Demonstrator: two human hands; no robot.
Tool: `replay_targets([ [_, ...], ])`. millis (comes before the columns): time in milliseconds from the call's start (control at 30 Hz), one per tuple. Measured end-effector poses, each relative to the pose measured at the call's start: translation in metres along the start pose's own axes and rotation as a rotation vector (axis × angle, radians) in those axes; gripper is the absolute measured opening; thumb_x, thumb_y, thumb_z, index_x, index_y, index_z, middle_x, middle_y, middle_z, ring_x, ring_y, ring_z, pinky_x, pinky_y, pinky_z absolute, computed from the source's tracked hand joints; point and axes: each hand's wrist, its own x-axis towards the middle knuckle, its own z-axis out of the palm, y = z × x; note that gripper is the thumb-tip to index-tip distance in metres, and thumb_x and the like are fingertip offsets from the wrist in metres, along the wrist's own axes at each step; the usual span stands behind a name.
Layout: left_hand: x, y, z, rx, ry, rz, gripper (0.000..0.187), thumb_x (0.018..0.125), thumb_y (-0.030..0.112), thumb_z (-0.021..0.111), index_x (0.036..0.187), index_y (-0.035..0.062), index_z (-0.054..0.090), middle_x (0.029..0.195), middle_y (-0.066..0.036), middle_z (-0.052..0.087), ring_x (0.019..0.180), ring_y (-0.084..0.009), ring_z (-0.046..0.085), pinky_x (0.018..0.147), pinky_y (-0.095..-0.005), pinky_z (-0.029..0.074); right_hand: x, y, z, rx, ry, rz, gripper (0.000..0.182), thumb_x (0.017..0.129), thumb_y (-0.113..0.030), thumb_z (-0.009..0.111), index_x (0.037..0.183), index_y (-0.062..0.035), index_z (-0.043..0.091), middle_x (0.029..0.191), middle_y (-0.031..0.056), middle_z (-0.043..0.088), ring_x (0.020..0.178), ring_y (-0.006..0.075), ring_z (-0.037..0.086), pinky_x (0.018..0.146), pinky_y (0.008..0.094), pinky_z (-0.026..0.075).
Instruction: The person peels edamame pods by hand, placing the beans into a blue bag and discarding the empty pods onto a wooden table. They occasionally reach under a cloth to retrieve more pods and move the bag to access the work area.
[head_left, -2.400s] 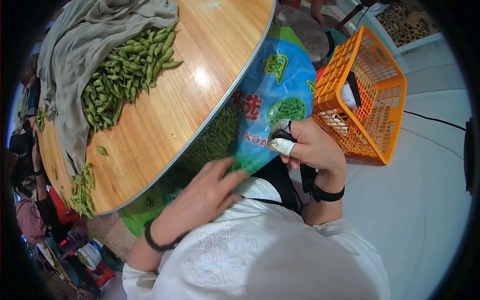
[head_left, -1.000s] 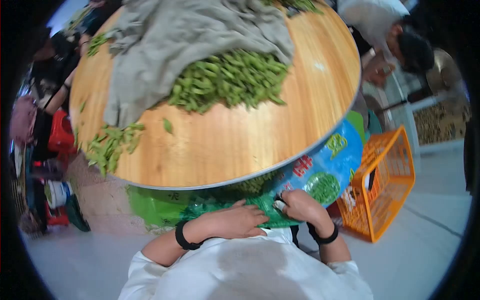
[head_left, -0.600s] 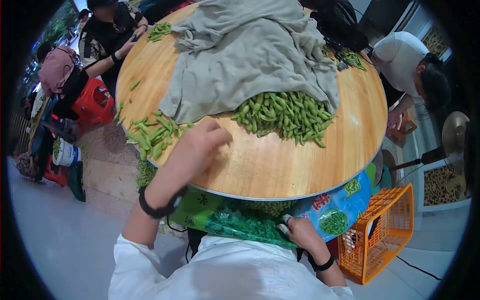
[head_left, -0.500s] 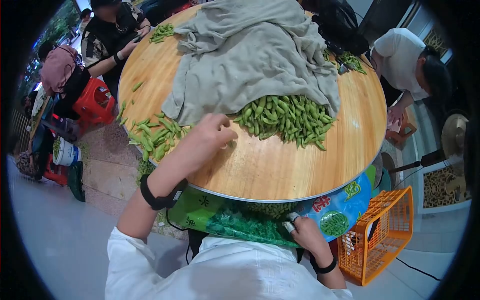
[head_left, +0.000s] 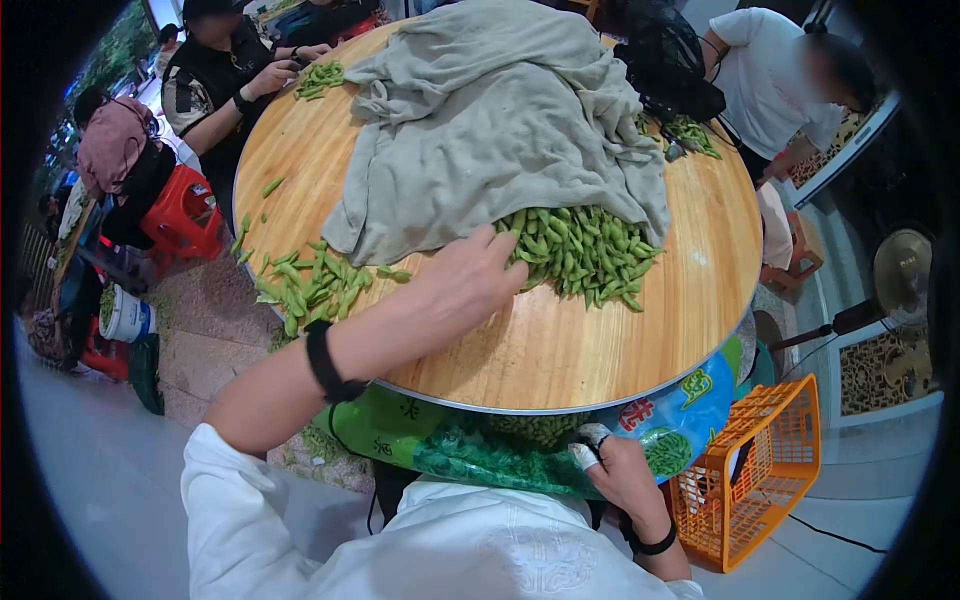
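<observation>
My left hand (head_left: 468, 278) reaches over the round wooden table to the left edge of a heap of green soybean pods (head_left: 585, 255). Its fingers are bent and slightly apart, with the tips partly hidden at the pods. Low over my lap, my right hand (head_left: 625, 472) is closed, white tape around its thumb and a finger; what they pinch cannot be made out. Beneath it lies a green and blue plastic bag (head_left: 430, 440) with a mass of green beans (head_left: 540, 428) on it. A grey cloth (head_left: 480, 150) covers the rear of the heap. Loose pods (head_left: 315, 285) lie left of my forearm.
An orange plastic basket (head_left: 745, 480) lies tilted on the floor at my right, near a fan (head_left: 903, 265). Other people sit or stand around the table's far sides, by small pod piles (head_left: 320, 80). A red stool (head_left: 185, 215) and a white bucket (head_left: 127, 315) stand left.
My left hand has moved right, from bare table to the edge of the pod heap. My right hand stays low at the bag. The person at the right has shifted and straightened somewhat.
</observation>
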Motion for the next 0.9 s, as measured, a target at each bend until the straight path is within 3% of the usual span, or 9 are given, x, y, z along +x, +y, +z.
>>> replay_targets([
  [200, 0.017, -0.012, 0.015, 0.001, -0.091, 0.055, 0.021, 0.072, 0.007, 0.052, 0.093, 0.0048, 0.053, 0.091, -0.013, 0.045, 0.088, -0.0255, 0.047, 0.074, -0.0325, 0.044, -0.011, 0.003, 0.005, 0.012, -0.02, -0.015, 0.018, 0.083, -0.02, 0.058, 0.083, -0.0016, 0.056, 0.067, 0.0221, 0.056, 0.064, 0.0399, 0.056, 0.055, 0.0448, 0.045],
  [267, 0.012, -0.019, 0.024, 0.052, -0.006, 0.198, 0.021, 0.074, 0.008, 0.051, 0.095, 0.0048, 0.053, 0.094, -0.013, 0.045, 0.091, -0.0265, 0.048, 0.074, -0.0323, 0.045, -0.012, 0.004, 0.006, 0.037, -0.042, -0.009, 0.019, 0.083, -0.02, 0.059, 0.084, -0.0013, 0.057, 0.067, 0.0219, 0.056, 0.064, 0.0396, 0.056, 0.055, 0.0442, 0.045],
  [400, 0.003, -0.026, 0.023, -0.027, -0.004, 0.205, 0.022, 0.075, 0.009, 0.05, 0.096, 0.0052, 0.053, 0.095, -0.013, 0.046, 0.092, -0.0266, 0.05, 0.072, -0.0329, 0.046, -0.014, 0.002, 0.009, 0.037, -0.054, -0.002, 0.02, 0.083, -0.02, 0.059, 0.084, -0.0004, 0.056, 0.067, 0.0217, 0.056, 0.063, 0.0393, 0.056, 0.055, 0.0438, 0.045],
  [467, -0.002, -0.025, 0.016, -0.05, -0.158, 0.142, 0.024, 0.075, 0.009, 0.049, 0.099, 0.0046, 0.053, 0.092, -0.012, 0.048, 0.086, -0.0264, 0.054, 0.069, -0.0328, 0.047, -0.016, 0.01, 0.013, -0.012, -0.068, -0.03, 0.02, 0.083, -0.02, 0.059, 0.083, 0.0001, 0.056, 0.067, 0.0218, 0.056, 0.063, 0.0389, 0.056, 0.055, 0.0439, 0.044],
  [600, -0.018, -0.017, 0.006, -0.171, -0.154, 0.178, 0.025, 0.076, 0.008, 0.051, 0.101, 0.0045, 0.053, 0.092, -0.011, 0.052, 0.078, -0.0264, 0.057, 0.065, -0.0327, 0.049, -0.014, -0.001, 0.005, 0.042, -0.089, 0.042, 0.02, 0.082, -0.02, 0.059, 0.084, 0.0, 0.057, 0.069, 0.0223, 0.057, 0.065, 0.0392, 0.057, 0.056, 0.0442, 0.045],
  [700, -0.024, -0.014, -0.004, -0.188, -0.032, 0.054, 0.021, 0.075, 0.004, 0.055, 0.096, 0.0047, 0.055, 0.09, -0.011, 0.055, 0.074, -0.0265, 0.06, 0.061, -0.0333, 0.049, -0.015, -0.001, 0.006, 0.126, 0.015, 0.06, 0.019, 0.082, -0.019, 0.059, 0.087, -0.0002, 0.059, 0.072, 0.0222, 0.059, 0.067, 0.0394, 0.058, 0.058, 0.0431, 0.045],
  [767, -0.026, -0.026, -0.003, -0.274, 0.207, -0.21, 0.018, 0.072, 0.002, 0.059, 0.089, 0.0047, 0.057, 0.088, -0.011, 0.057, 0.075, -0.0255, 0.061, 0.058, -0.0345, 0.049, -0.014, -0.001, 0.007, 0.236, 0.109, 0.073, 0.019, 0.081, -0.017, 0.058, 0.089, -0.0002, 0.06, 0.074, 0.0216, 0.06, 0.068, 0.0392, 0.058, 0.059, 0.0411, 0.046],
  [800, -0.025, -0.026, -0.006, -0.245, 0.196, -0.204, 0.017, 0.069, 0.002, 0.061, 0.086, 0.0038, 0.058, 0.08, -0.011, 0.055, 0.071, -0.0253, 0.06, 0.058, -0.0345, 0.048, -0.013, -0.002, 0.008, 0.237, 0.108, 0.072, 0.019, 0.081, -0.017, 0.058, 0.089, -0.0002, 0.06, 0.074, 0.0216, 0.06, 0.068, 0.0392, 0.058, 0.059, 0.0411, 0.046],
  [900, -0.024, -0.013, 0.0, -0.203, 0.086, -0.125, 0.018, 0.068, 0.002, 0.061, 0.086, 0.0041, 0.057, 0.078, -0.011, 0.052, 0.071, -0.027, 0.058, 0.059, -0.0342, 0.047, -0.013, -0.009, 0.007, 0.318, 0.205, 0.075, 0.018, 0.081, -0.016, 0.058, 0.089, 0.0002, 0.06, 0.073, 0.0207, 0.06, 0.066, 0.0379, 0.058, 0.058, 0.039, 0.045],
])
